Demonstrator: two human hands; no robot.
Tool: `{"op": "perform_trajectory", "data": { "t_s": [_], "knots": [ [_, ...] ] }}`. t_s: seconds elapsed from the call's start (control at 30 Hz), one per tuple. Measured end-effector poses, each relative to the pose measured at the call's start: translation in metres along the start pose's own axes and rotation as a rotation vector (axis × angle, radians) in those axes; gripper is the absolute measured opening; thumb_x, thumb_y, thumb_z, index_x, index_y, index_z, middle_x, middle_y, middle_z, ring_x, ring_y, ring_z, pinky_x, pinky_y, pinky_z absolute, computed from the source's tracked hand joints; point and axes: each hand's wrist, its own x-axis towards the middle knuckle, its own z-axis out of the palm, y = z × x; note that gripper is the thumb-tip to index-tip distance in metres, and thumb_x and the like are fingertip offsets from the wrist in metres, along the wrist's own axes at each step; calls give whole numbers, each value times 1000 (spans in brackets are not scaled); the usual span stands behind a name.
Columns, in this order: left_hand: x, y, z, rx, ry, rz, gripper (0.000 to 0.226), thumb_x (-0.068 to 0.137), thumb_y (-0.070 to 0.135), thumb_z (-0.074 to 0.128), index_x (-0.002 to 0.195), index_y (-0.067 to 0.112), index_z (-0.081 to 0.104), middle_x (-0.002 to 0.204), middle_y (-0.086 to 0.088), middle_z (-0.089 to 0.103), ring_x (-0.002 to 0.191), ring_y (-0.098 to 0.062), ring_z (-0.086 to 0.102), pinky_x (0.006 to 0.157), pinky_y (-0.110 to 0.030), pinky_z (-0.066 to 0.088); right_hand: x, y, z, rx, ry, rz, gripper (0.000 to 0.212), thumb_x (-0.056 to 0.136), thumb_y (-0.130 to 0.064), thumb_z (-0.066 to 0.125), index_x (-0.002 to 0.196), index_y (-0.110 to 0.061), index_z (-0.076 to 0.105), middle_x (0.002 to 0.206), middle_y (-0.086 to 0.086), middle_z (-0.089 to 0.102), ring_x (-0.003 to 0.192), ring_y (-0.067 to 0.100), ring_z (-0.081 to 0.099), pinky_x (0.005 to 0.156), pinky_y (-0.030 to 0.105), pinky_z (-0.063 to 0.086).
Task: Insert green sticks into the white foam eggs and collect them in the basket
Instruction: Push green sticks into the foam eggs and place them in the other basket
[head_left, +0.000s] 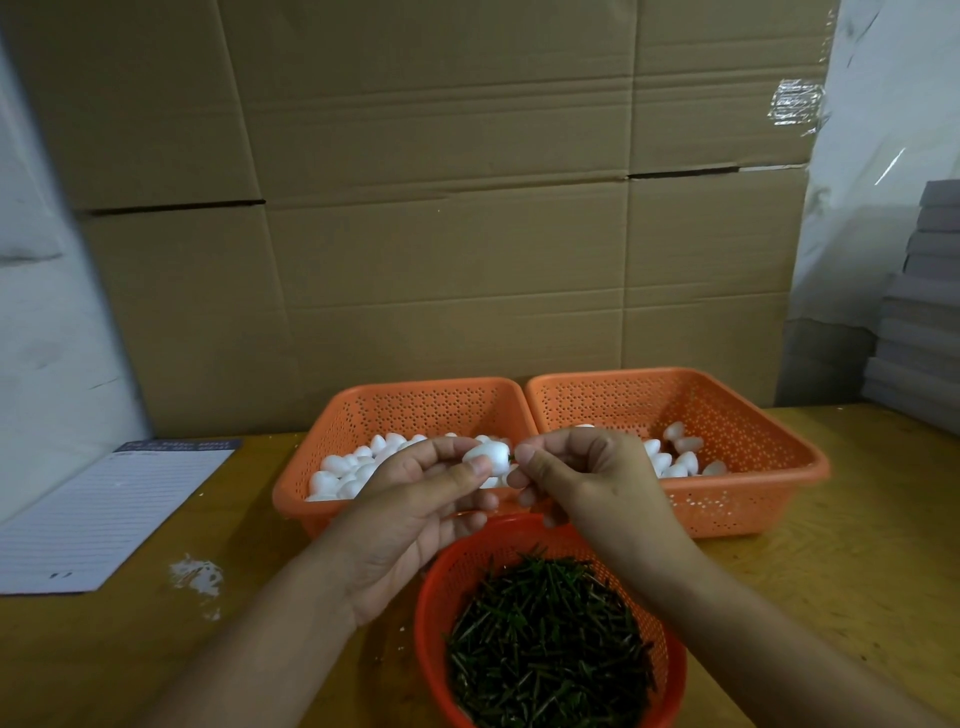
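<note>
Head view: the left hand (415, 499) pinches a white foam egg (488, 457) between thumb and fingers, above the near rims of two orange baskets. The right hand (582, 478) pinches a green stick (512, 457) whose tip meets the egg. Left basket (332, 431) holds many eggs; right basket (753, 431) holds fewer. A round red basket (436, 587) of green sticks sits nearest.

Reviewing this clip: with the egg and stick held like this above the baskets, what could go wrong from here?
1. The left hand pinches the white foam egg while the right hand presses in a thin green stick; off-axis, it may bend or enter crooked.
2. Both hands work over the round red basket of green sticks; a dropped egg would land among them.
3. The two orange rectangular baskets both hold eggs, so finished ones could get mixed up.
</note>
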Motion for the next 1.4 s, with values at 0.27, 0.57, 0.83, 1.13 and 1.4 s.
{"op": "perform_trajectory", "data": {
  "t_s": [0.27, 0.57, 0.83, 1.13, 1.4],
  "knots": [
    [1, -1, 2, -10, 9, 29, 40, 71, 23, 82, 107, 11, 71, 101, -10, 75, 77, -14, 69, 67, -24, 57, -2, -2, 5, 31, 53, 17, 12, 95, -11, 64, 86, -8, 72, 75, 8, 75, 60, 11, 65, 50, 27, 48],
    [0, -1, 2, -26, 21, 35, 53, 72, 29, 87, 115, 8, 65, 110, -10, 75, 77, -14, 69, 66, -24, 56, -2, -3, 3, 24, 88, -19, 11, 95, -10, 63, 89, -6, 71, 74, 6, 74, 60, 10, 65, 49, 24, 47],
    [-1, -1, 2, -43, -7, 16, 24, 73, 25, 85, 94, 18, 78, 103, -8, 75, 78, -14, 69, 67, -24, 57, -3, 0, 3, -1, 77, -30, 11, 94, -11, 65, 86, -11, 71, 75, 6, 75, 62, 12, 68, 50, 24, 49],
    [-3, 0, 5, 3, 34, 26, 48, 68, 24, 83, 110, 10, 67, 104, -10, 75, 77, -14, 69, 67, -24, 57, -2, 2, 4, -15, 71, -32, 14, 94, -14, 66, 82, -9, 72, 72, 7, 74, 59, 13, 64, 51, 25, 47],
    [-2, 0, 5, 25, 26, 37, 33, 67, 25, 84, 98, 15, 76, 99, -9, 75, 77, -14, 69, 67, -24, 57, -2, 2, 4, -9, 72, -19, 19, 93, -18, 67, 77, -12, 73, 67, 8, 72, 57, 18, 58, 52, 32, 44]
  ]
}}
